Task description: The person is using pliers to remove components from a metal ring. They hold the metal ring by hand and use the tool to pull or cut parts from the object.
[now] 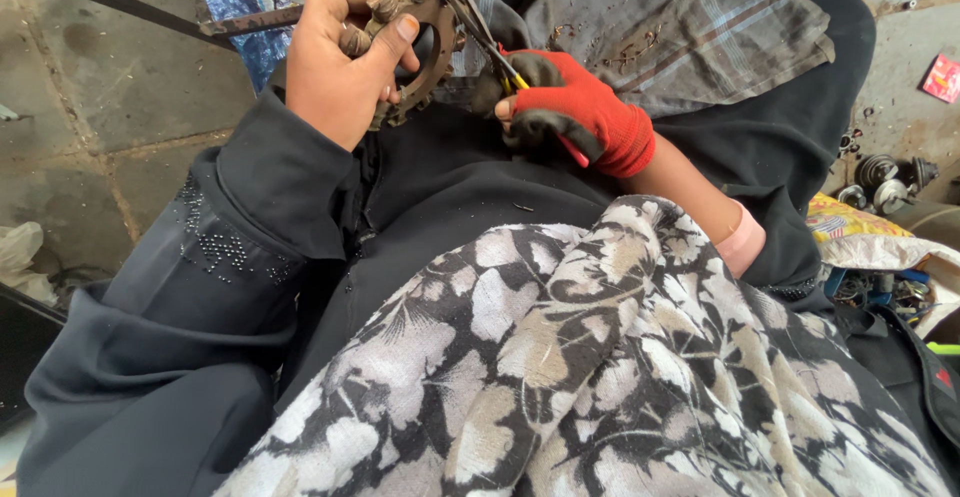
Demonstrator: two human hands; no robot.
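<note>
- While the person sits, the bare left hand [335, 57] holds a rusty metal ring with teeth [415, 42] up over the lap, fingers wrapped tight around its rim.
- Just right of it, the right hand [575, 107], in a red and black glove, grips small pliers [490, 42] whose tips touch the ring.
- Behind both hands lies a grey checked cloth [690, 27].
- Below the hands spreads a flowered cloth [600, 377].

1. Bare concrete floor [110, 87] is lying open at the upper left.
2. A dark metal bar [150, 9] is slanting across that corner, barring the way.
3. Small metal parts [880, 179] are crowding the right edge.
4. A checked cloth [690, 27] is covering the lap at upper centre.
5. A flowered scarf [620, 367] is filling the lower middle.
</note>
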